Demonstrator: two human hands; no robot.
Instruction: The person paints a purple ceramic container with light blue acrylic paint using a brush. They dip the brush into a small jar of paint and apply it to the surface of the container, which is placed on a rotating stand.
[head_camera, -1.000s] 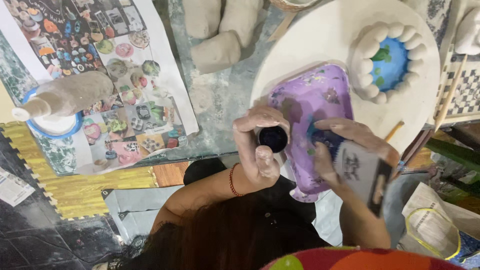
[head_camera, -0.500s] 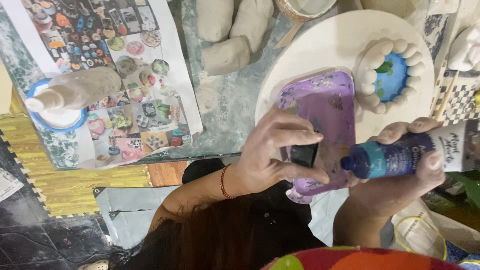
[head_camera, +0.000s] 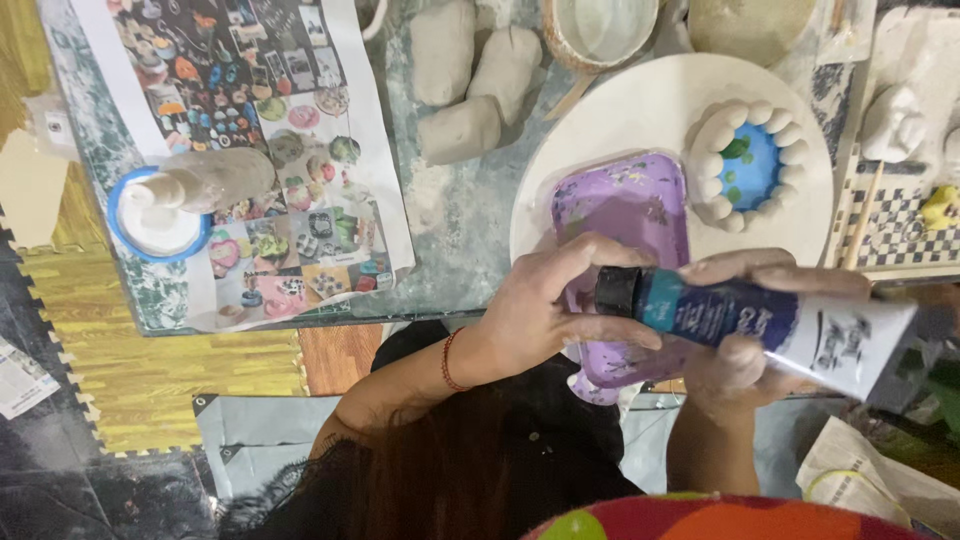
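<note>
The paint tube (head_camera: 760, 325), blue near its black cap (head_camera: 617, 291) and white at its flat end, lies sideways just in front of the purple tray (head_camera: 630, 215), at the near edge of the round white board (head_camera: 640, 110). The left hand (head_camera: 545, 315) curls its fingers around the cap, thumb and fingertips pinching it. The right hand (head_camera: 755, 340) holds the tube's body, with fingers pressed together over the top and the thumb below. The hands and tube hide the near part of the tray, so its front rim cannot be seen. Behind the tray, on the same board, stands a small dish (head_camera: 748, 165) with a bumpy white rim and a blue, glossy centre. To the left of the tray there is bare mottled tabletop, then three dull grey clay lumps (head_camera: 470, 75) farther back. Further left lies a printed sheet (head_camera: 260, 150) of many small colour pictures. The right side of the tray is crowded by a checkered board (head_camera: 890, 230), partly cut off by the frame.
</note>
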